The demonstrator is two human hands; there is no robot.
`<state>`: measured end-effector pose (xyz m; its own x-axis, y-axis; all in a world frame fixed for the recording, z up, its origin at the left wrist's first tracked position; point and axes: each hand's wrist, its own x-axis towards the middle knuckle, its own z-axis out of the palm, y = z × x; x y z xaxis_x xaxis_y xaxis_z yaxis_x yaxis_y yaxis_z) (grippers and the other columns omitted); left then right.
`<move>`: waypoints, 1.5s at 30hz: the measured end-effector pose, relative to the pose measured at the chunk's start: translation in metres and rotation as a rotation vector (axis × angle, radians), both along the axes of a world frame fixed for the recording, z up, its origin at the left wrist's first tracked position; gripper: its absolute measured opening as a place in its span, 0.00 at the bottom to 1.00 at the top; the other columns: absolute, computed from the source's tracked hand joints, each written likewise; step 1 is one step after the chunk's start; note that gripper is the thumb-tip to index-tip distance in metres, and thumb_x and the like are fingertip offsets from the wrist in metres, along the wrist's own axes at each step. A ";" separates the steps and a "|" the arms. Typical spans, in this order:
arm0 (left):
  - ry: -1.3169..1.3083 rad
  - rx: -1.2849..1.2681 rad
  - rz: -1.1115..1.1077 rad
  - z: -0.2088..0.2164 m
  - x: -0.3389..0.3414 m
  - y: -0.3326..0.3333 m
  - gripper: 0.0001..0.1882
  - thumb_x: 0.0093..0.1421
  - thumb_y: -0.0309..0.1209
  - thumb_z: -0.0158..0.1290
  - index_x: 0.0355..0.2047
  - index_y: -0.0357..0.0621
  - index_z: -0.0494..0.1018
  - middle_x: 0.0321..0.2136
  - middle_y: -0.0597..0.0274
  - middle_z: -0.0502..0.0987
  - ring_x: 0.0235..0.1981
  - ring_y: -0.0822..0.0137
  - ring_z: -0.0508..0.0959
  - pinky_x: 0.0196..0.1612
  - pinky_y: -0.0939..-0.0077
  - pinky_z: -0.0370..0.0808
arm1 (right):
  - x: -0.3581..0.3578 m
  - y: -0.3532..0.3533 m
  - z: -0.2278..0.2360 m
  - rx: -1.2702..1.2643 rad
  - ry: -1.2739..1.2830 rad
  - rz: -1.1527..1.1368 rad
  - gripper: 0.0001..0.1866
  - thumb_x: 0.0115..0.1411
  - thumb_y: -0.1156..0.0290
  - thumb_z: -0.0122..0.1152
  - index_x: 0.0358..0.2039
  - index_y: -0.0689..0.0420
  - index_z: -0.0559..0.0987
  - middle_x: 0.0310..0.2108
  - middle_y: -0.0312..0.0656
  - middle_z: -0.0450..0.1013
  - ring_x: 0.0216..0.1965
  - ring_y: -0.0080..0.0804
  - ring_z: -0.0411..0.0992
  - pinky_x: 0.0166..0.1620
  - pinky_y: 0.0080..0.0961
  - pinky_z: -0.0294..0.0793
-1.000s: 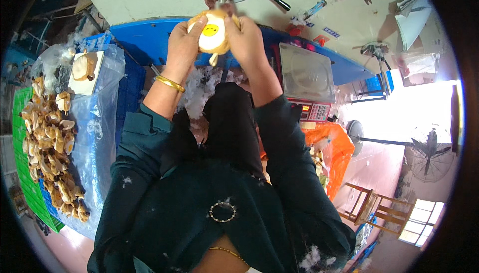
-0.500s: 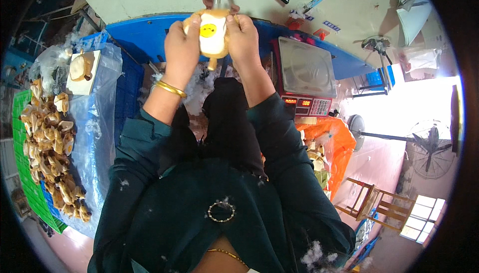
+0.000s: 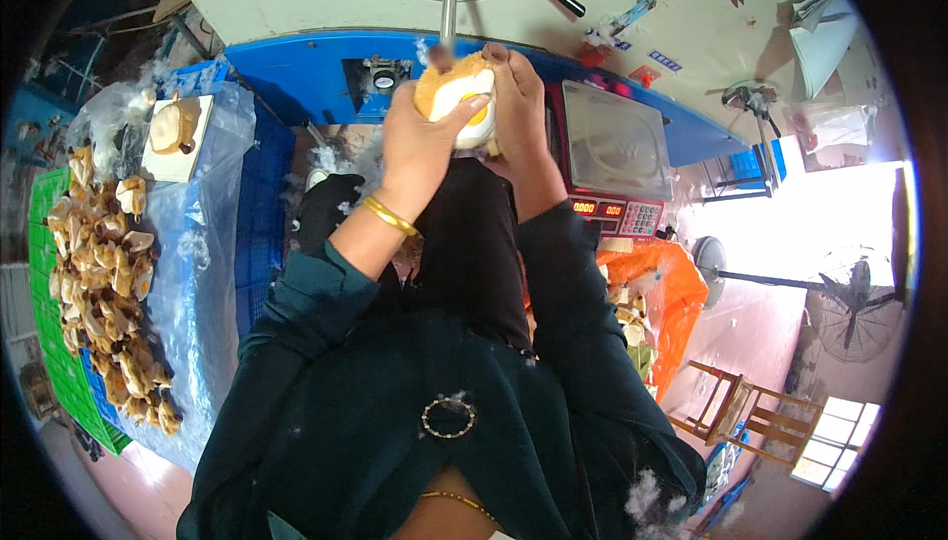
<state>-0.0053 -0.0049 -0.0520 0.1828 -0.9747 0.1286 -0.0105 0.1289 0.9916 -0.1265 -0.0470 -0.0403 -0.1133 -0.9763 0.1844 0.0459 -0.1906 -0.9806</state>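
Between my hands is a brown plush toy [image 3: 449,94] shaped like a slice of toast, with a white and yellow fried-egg patch on its front. My left hand [image 3: 423,140] wraps its left side, the thumb pressed across the egg. On the other side my right hand [image 3: 517,111] grips the toy's right edge, fingers curled at its upper corner. A metal tube [image 3: 449,9] comes down from the machine to the toy's top edge. Whether the tube's end sits inside the toy or only touches it I cannot tell.
To the left, a heap of flat plush covers [image 3: 104,283] lies on plastic sheeting, beside a plump toy [image 3: 174,127] on a white board. A red-framed scale [image 3: 614,140] stands to the right, above an orange bag [image 3: 671,288]. White fluff clings around; a pressure gauge [image 3: 383,81] shows in the blue panel.
Both hands have moved right and slightly down with the toy, which is now tilted. My left thumb has slid over the egg patch. The gauge has come into sight.
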 end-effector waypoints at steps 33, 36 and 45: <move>0.237 0.397 -0.134 -0.043 0.095 0.067 0.18 0.67 0.46 0.49 0.40 0.42 0.73 0.36 0.61 0.78 0.34 0.73 0.77 0.32 0.81 0.75 | -0.276 0.043 -0.097 0.449 0.991 -0.480 0.39 0.53 0.39 0.60 0.47 0.67 0.75 0.37 0.61 0.77 0.42 0.53 0.77 0.44 0.39 0.75; 0.235 0.444 -0.213 -0.048 0.094 0.070 0.16 0.67 0.45 0.49 0.39 0.44 0.73 0.34 0.63 0.79 0.33 0.74 0.76 0.32 0.81 0.73 | -0.303 0.057 -0.098 0.611 1.036 -0.751 0.45 0.51 0.29 0.53 0.30 0.68 0.82 0.31 0.58 0.78 0.38 0.49 0.78 0.46 0.38 0.73; 0.234 0.544 -0.236 -0.068 0.110 0.087 0.15 0.68 0.43 0.48 0.39 0.44 0.74 0.33 0.64 0.79 0.32 0.75 0.77 0.34 0.82 0.74 | -0.359 0.149 -0.138 0.731 0.783 -1.054 0.44 0.53 0.32 0.55 0.35 0.73 0.80 0.37 0.62 0.77 0.45 0.54 0.76 0.50 0.42 0.71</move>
<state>0.1044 0.0823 -0.1205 -0.0811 -0.9070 -0.4133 0.1813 -0.4212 0.8887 -0.4857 0.1021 -0.1782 -0.9095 -0.4127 0.0506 -0.3625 0.7275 -0.5825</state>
